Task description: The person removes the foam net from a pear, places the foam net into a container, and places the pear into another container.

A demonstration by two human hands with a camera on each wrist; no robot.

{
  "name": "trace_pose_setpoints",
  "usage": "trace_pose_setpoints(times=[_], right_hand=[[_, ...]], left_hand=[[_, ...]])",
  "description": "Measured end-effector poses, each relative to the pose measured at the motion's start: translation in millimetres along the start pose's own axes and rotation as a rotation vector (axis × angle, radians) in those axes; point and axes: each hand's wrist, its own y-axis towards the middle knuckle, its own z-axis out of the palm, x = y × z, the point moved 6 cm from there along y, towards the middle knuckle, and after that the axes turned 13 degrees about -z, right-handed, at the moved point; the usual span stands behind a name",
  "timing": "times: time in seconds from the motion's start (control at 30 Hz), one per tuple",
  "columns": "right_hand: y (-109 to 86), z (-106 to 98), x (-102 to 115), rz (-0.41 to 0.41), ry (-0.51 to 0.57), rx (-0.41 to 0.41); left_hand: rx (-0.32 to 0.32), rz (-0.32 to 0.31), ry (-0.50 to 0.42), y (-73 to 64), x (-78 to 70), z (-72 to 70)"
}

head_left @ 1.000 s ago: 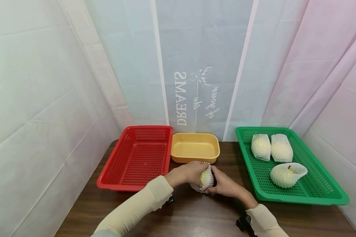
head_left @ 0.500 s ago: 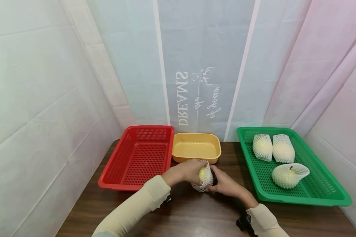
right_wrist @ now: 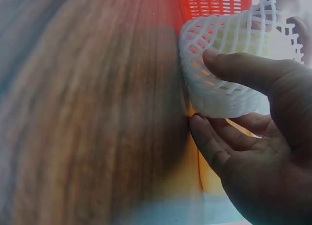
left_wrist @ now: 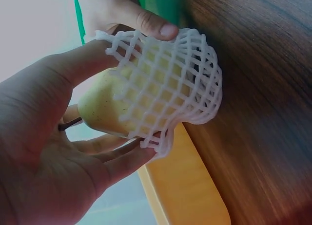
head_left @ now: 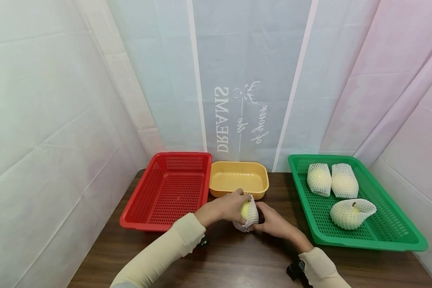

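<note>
A pale yellow-green pear (left_wrist: 100,101) sits partly inside a white foam net (left_wrist: 200,105) above the wooden table, its stem end bare. My left hand (head_left: 226,208) grips the pear from the left, thumb and fingers on opposite sides of it. In the left wrist view, net strands overlap one of its digits near the opening. From the right, my right hand (head_left: 275,222) holds the net's far end. Its thumb presses the mesh and its fingertips (right_wrist: 197,122) touch the underside in the right wrist view. Whether the net's bottom touches the table is unclear.
A red basket (head_left: 129,222) stands at the left, beside a yellow tub (head_left: 239,182) behind the hands. In the green basket (head_left: 374,242) at the right lie several netted fruits, including a pear (head_left: 345,214) with its stem showing. A fabric curtain (head_left: 252,52) hangs behind.
The left hand has shifted slightly, its knuckles now a little higher over the pear. The right hand keeps its hold, and the baskets stay put apart from slight camera movement.
</note>
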Motion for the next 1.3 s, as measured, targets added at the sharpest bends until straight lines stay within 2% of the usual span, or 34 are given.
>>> trace_pose_setpoints(times=[0.37,0.77,1.3], right_hand=[[1.7,0.0,-1.8,0.018,-0.028,0.003],[3.0,-0.4,-3.2,-0.030,-0.045,-0.009],[1.7,0.8,-5.5,-0.016,0.029,0.001]], left_hand=[[0.007,0.015,-0.040,0.0,3.5,-5.0],[-0.002,0.003,-0.084,0.7,7.6,-8.9],[-0.038,-0.006,-0.074,-4.8,11.9,-23.7]])
